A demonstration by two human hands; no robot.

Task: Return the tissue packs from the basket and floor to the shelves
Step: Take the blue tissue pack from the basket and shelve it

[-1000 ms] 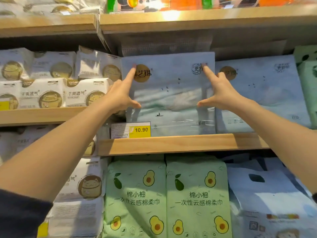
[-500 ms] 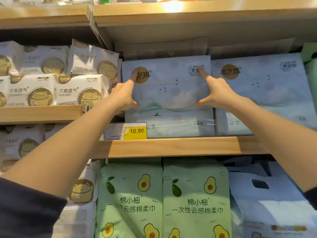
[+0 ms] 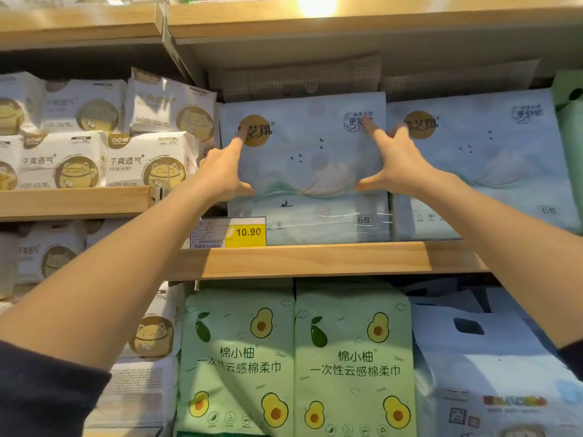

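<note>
Seating blue tissue pack [image 3: 315,134] on shelf [image 3: 315,260]. L hand [image 3: 225,175], R hand [image 3: 399,165]: fingers straight, pressing its front, no grip. Next, prob.: push flush w/ neighbour pack [image 3: 479,165], withdraw.

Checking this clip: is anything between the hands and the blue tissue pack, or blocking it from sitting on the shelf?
Nothing visible does. The left hand and right hand press directly on the blue tissue pack, which stands on the shelf beside a matching pack. Space behind it is hidden.
</note>
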